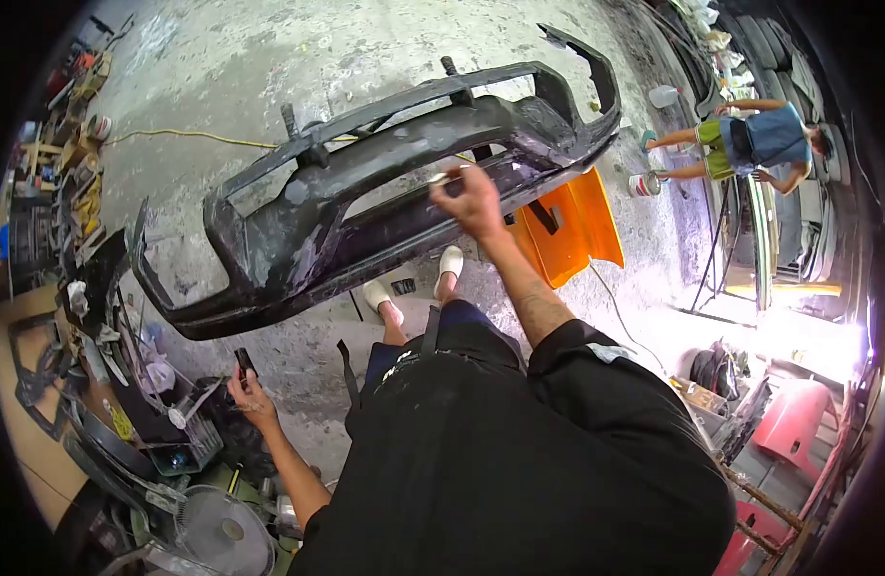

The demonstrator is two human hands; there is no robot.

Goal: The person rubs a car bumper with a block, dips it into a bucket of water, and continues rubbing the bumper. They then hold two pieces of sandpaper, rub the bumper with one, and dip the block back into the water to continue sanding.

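Note:
A black car bumper, with grey and whitish patches on its surface, is held up in front of me on a stand partly hidden beneath it. My right hand is closed over the bumper's lower middle, its fingers pinched round a small thing with a pale tip; I cannot tell its kind. Low on the left, away from the bumper, my left hand grips a small dark block that sticks up from its fingers.
An orange plastic chair stands under the bumper's right end. At right, a person in blue and green stands near a small bucket. A fan and clutter fill the lower left. A yellow hose crosses the floor.

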